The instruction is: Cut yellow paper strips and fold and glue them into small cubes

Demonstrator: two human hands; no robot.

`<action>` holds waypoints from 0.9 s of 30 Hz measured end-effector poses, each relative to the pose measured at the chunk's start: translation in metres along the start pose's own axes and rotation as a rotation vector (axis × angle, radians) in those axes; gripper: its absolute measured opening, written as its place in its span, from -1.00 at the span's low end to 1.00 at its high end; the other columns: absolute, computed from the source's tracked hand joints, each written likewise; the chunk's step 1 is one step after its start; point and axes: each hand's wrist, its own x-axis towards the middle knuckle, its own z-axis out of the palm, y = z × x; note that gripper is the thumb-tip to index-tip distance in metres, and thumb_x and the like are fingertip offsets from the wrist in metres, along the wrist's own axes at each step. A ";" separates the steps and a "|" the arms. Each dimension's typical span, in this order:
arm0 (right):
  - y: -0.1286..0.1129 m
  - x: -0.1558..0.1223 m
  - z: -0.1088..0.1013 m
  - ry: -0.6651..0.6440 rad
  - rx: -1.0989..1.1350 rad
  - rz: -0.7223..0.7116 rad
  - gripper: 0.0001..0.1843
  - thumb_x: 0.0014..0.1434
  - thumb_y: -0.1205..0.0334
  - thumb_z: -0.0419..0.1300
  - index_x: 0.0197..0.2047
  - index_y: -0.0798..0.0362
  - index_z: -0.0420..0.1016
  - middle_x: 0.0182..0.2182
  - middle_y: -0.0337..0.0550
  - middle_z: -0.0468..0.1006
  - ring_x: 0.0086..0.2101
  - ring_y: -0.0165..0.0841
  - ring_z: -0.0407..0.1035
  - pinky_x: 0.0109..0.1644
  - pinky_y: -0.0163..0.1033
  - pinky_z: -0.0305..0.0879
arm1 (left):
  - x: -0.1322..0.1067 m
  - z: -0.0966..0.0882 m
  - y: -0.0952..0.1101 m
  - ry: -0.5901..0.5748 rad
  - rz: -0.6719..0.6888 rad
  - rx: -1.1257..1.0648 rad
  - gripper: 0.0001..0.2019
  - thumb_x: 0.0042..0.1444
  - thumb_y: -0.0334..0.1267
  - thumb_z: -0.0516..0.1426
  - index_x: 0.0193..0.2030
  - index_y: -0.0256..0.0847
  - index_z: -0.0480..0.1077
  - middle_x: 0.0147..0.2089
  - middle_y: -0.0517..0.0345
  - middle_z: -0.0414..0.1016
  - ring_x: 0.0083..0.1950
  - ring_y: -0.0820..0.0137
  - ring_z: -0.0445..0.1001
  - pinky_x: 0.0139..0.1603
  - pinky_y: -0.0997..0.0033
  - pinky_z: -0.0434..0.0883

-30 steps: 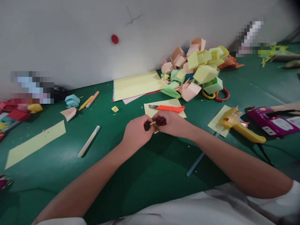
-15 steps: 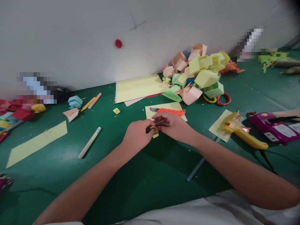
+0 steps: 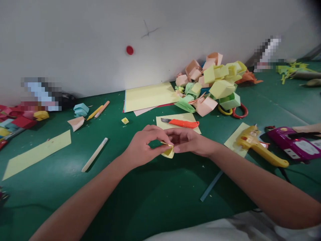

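Between my hands, above the green table, is a small folded piece of yellow paper [image 3: 169, 152]. My left hand [image 3: 143, 147] pinches it from the left with thumb and index finger. From the right, the fingertips of my right hand [image 3: 191, 142] close on its other edge. Just behind my hands an orange utility knife [image 3: 183, 123] lies with its blade out on a pale yellow sheet [image 3: 160, 119]. A tiny folded yellow paper piece [image 3: 125, 120] rests on the table to the left of the knife.
Folded paper pieces [image 3: 220, 87] are heaped at the back right, with scissors [image 3: 240, 111] beside them. A yellow glue gun [image 3: 260, 145] and a purple power strip [image 3: 292, 142] lie to the right. Stacked paper [image 3: 150, 97], a pale stick [image 3: 94, 155] and a yellow strip [image 3: 37, 154] are further left.
My hands have moved slightly down and turned, so more of the folded yellow paper shows between the fingertips. The knife is now uncovered by my right hand. The view has shifted a little.
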 end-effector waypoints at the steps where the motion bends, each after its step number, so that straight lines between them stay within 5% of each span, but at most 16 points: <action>1: 0.001 0.000 0.002 0.024 0.006 -0.004 -0.39 0.06 0.30 0.42 0.19 -0.02 0.44 -0.11 -0.16 0.60 -0.11 -0.37 0.49 0.02 -0.21 0.42 | 0.000 0.000 0.000 -0.001 -0.010 -0.006 -0.94 0.15 -0.20 0.25 -0.30 -0.09 0.52 -0.24 0.14 0.62 -0.07 0.31 0.55 0.01 0.31 0.46; 12: 0.002 0.000 0.008 0.160 -0.001 0.046 -0.43 0.12 0.21 0.39 0.20 -0.03 0.44 -0.02 -0.09 0.57 -0.13 -0.34 0.48 -0.06 -0.21 0.47 | -0.004 0.002 -0.001 -0.011 -0.180 -0.089 -0.82 0.11 -0.26 0.23 -0.12 -0.08 0.51 -0.08 0.18 0.60 -0.09 0.37 0.55 -0.04 0.40 0.47; 17: 0.003 0.000 0.007 0.110 0.035 0.063 -0.51 0.08 0.29 0.42 0.09 -0.02 0.49 -0.08 -0.16 0.56 -0.17 -0.41 0.47 -0.07 -0.28 0.46 | -0.003 0.006 0.009 -0.097 -0.208 -0.052 -0.77 0.03 -0.36 0.23 -0.15 -0.05 0.54 -0.12 0.27 0.62 -0.13 0.38 0.54 -0.06 0.41 0.45; 22: 0.004 -0.003 0.008 0.064 0.137 0.153 -0.48 0.07 0.32 0.42 0.11 -0.05 0.45 -0.16 -0.21 0.57 -0.20 -0.43 0.48 -0.08 -0.29 0.44 | -0.005 0.009 0.014 -0.039 -0.196 -0.012 -0.87 0.04 -0.40 0.21 -0.32 -0.07 0.54 -0.29 0.30 0.59 -0.25 0.42 0.54 -0.14 0.43 0.44; 27: 0.004 -0.004 0.008 0.063 0.184 0.170 -0.47 0.06 0.32 0.43 0.10 -0.05 0.44 -0.21 -0.24 0.57 -0.22 -0.45 0.49 -0.09 -0.31 0.43 | -0.005 0.009 0.015 -0.083 -0.172 -0.039 -0.83 0.03 -0.40 0.23 -0.24 -0.05 0.54 -0.25 0.29 0.59 -0.23 0.43 0.53 -0.15 0.44 0.44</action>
